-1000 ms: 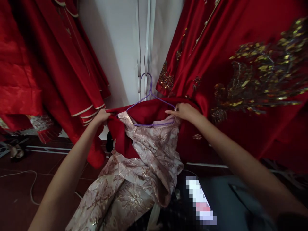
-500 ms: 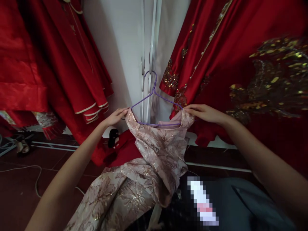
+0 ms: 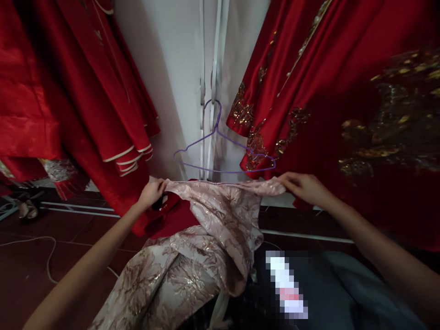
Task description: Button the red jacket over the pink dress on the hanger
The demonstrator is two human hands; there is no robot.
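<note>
A pale pink and gold brocade dress (image 3: 209,229) stretches between my two hands, its top edge pulled flat. My left hand (image 3: 152,192) pinches the left corner of that edge. At the right corner, my right hand (image 3: 304,187) is closed on the fabric. A purple wire hanger (image 3: 220,151) hangs bare just above the dress, against the white wall, its right end over a red gown's hem. A red garment (image 3: 172,217) lies under the dress near my left hand.
Red gowns (image 3: 68,91) hang on the left. More red gowns with gold sequin embroidery (image 3: 343,101) hang on the right. White rails (image 3: 211,68) run up the wall between them. A dark red floor with a white cable (image 3: 44,256) lies at lower left.
A red garment covering the dress dropped away first. The dress top then came off the purple hanger and moved down; the hanger now hangs bare above it.
</note>
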